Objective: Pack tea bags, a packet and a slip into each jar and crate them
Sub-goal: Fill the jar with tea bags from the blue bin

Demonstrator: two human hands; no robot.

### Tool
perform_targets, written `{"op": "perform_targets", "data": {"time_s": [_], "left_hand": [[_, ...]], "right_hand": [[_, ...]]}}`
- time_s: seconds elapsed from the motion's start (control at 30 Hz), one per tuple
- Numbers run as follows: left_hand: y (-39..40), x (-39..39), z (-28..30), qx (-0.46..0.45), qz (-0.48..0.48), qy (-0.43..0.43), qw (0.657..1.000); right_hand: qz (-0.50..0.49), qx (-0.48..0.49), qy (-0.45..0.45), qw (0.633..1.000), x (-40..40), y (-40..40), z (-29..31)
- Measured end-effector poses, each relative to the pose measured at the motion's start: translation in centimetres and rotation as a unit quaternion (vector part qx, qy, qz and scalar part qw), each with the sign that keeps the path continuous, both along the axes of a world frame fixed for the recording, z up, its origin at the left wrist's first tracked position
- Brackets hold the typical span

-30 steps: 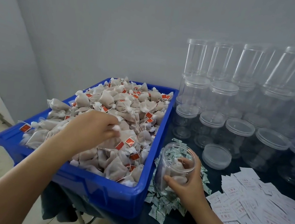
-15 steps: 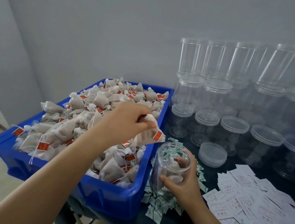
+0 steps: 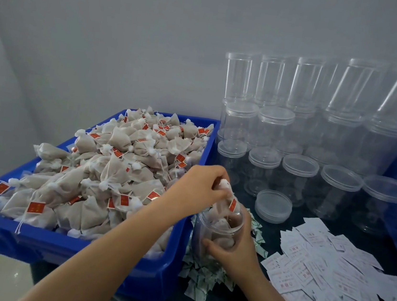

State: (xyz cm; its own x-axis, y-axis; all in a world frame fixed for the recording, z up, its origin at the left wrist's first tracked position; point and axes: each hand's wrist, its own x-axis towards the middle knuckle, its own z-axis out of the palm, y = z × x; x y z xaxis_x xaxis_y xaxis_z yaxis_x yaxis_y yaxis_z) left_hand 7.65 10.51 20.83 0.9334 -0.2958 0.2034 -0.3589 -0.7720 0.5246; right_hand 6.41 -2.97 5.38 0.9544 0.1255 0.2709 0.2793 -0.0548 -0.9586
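Tea bag (image 3: 223, 207) over jar (image 3: 210, 231) mouth

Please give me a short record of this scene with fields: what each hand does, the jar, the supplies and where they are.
left hand: the left hand pinches a tea bag by its knotted top, lowering it into the jar mouth
right hand: the right hand grips the open jar
jar contents: several tea bags inside; count unclear
tea bag supply: blue bin, heaped, left of the jar
packets: green-white packets around the jar base
slips: white slips spread to the right
loose lid: clear lid behind the jar
empty jars: lidded jars stacked at the back
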Motion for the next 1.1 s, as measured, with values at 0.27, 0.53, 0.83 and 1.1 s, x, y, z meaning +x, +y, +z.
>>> {"op": "perform_targets", "data": {"time_s": [0.27, 0.53, 0.83, 1.1], "left_hand": [[0.0, -0.3, -0.7, 0.066, -0.023, -0.004, 0.998], [-0.8, -0.2, -0.1, 0.083, -0.09, 0.06, 0.991], [-1.5, 0.7, 0.1, 0.169, -0.098, 0.127, 0.972], [-2.7, 0.8, -0.6, 0.278, -0.116, 0.06, 0.952]], "right_hand": [[0.014, 0.012, -0.008, 1.0, 0.1, -0.1, -0.3], [0.006, 0.014, -0.015, 1.0, 0.3, 0.1, -0.2], [0.011, 0.004, -0.02, 1.0, 0.0, 0.1, 0.3], [0.004, 0.009, -0.012, 1.0, -0.1, 0.2, 0.3]]}}
